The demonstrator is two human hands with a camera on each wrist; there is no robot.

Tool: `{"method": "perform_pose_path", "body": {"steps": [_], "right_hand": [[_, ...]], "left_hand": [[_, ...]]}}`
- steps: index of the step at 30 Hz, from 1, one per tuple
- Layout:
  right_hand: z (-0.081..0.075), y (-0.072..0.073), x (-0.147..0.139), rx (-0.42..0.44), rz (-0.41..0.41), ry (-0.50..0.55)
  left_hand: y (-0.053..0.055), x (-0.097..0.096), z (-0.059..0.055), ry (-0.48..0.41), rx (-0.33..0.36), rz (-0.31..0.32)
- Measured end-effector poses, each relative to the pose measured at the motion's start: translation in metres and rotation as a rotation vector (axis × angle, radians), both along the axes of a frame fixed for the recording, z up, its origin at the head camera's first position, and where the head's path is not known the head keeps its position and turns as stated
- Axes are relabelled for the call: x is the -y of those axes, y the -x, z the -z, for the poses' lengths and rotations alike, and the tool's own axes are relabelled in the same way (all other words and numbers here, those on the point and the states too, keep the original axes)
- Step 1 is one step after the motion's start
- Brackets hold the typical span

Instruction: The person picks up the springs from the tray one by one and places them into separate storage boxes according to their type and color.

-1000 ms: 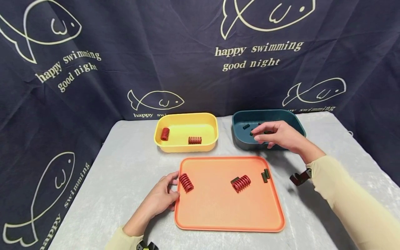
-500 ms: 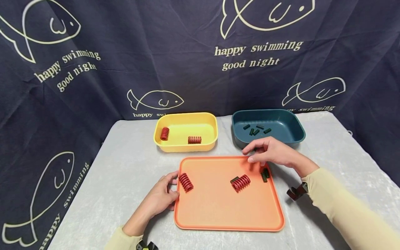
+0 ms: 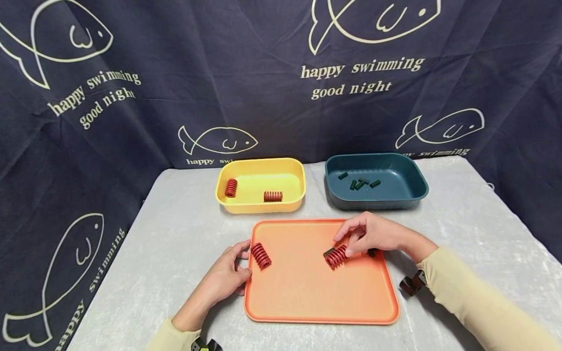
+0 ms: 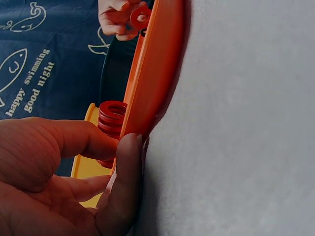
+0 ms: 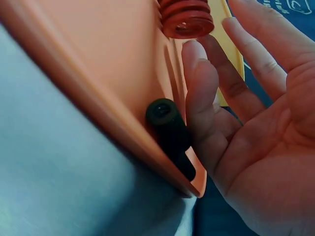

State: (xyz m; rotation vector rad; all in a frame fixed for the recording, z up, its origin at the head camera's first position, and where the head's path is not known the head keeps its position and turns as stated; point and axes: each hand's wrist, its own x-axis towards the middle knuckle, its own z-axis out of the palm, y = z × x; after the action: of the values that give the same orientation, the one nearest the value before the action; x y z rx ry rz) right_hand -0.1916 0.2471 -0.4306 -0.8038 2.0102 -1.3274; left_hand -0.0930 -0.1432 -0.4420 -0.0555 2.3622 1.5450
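Note:
My left hand (image 3: 225,277) holds the left rim of the orange tray (image 3: 320,320), thumb and finger pinching it in the left wrist view. A thick red coil spring (image 3: 261,256) lies on the tray beside that hand. My right hand (image 3: 375,233) hovers over the tray's right half, thumb at the end of a second red spring (image 3: 335,258) and index finger beyond it, apart. Whether the thumb touches it I cannot tell. Behind that spring shows a small dark green spring (image 3: 329,251). More dark springs (image 5: 167,125) lie by the tray's right rim, mostly covered by my right hand in the head view.
Behind the tray stand a yellow bin (image 3: 246,208) holding two red springs (image 3: 273,196) and a dark blue bin (image 3: 377,202) with several small dark springs (image 3: 360,185). A navy curtain (image 3: 263,97) hangs at the back and left of the grey-covered table (image 3: 175,219).
My right hand has come from above the blue bin forward and down to the red spring on the tray's right half. The left hand keeps its hold on the rim.

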Motion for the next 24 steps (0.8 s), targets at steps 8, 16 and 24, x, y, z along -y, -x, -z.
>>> {"method": "perform_pose_path", "body": {"steps": [8, 16, 24], "right_hand": [[-0.0006, -0.0060, 0.0081, -0.027, -0.043, -0.046], [0.0023, -0.0039, 0.0095, -0.034, -0.032, -0.043], [0.0017, -0.0005, 0.0067, -0.084, 0.046, -0.047]], "left_hand": [[-0.0001, 0.0004, 0.0009, 0.001, -0.003, 0.002], [0.0001, -0.0002, 0.0002, 0.001, 0.000, 0.001], [-0.0004, -0.0007, -0.0003, -0.002, 0.004, -0.002]]}}
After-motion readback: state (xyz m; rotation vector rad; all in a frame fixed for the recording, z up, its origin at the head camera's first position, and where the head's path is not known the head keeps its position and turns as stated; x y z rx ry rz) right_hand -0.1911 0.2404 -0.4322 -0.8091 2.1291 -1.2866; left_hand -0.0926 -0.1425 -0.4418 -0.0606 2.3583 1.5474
